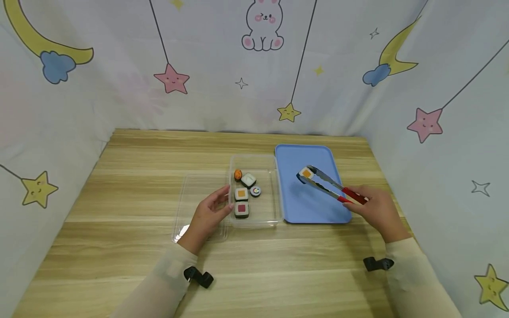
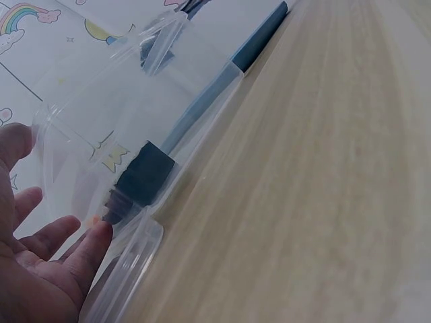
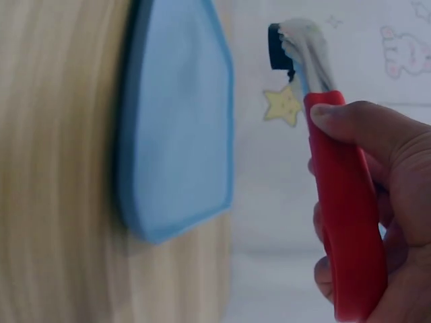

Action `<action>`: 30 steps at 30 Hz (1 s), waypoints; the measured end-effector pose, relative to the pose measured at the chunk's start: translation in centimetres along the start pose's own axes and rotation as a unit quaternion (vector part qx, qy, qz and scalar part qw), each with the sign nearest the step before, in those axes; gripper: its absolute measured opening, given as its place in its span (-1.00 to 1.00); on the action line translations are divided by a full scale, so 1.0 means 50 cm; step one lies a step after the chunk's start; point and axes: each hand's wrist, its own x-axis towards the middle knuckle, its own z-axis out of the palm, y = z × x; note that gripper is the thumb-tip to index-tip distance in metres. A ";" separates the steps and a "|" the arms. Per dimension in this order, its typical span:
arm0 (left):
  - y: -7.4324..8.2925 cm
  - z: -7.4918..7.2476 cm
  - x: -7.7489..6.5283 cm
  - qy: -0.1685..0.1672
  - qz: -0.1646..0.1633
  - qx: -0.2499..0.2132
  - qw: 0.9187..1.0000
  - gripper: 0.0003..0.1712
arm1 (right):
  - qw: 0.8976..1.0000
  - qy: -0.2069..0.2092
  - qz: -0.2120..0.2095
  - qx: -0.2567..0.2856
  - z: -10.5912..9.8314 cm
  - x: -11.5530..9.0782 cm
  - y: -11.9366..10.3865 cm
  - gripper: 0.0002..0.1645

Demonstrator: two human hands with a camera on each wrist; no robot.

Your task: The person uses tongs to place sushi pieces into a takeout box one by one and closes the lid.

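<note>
My right hand grips red-handled metal tongs over the blue tray. Pinched in the tongs' tips is a sushi piece with an orange centre and dark wrap, held above the tray in the right wrist view. At the left wall of a clear plastic container, my left hand rests with thumb and fingers spread along its side. Inside are an orange-topped piece, a white-topped piece, a small round roll, an orange-centred piece and a red-centred piece.
A clear lid lies on the wooden table left of the container, partly beneath my left hand. The tray stands right up against the container's right side. A patterned white cloth rises behind the table and along both sides.
</note>
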 end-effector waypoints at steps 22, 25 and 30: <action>0.000 -0.004 -0.002 -0.005 0.013 -0.010 1.000 -0.27 | 0.963 -0.154 -0.212 -0.069 0.031 0.108 -0.200 -0.51; 0.000 -0.003 -0.002 -0.006 0.010 -0.016 1.000 -0.27 | 0.952 -0.181 -0.224 -0.099 0.034 0.126 -0.222 -0.51; -0.001 -0.002 -0.001 -0.005 0.007 -0.021 1.000 -0.27 | 0.941 -0.214 -0.224 -0.140 0.037 0.151 -0.259 -0.57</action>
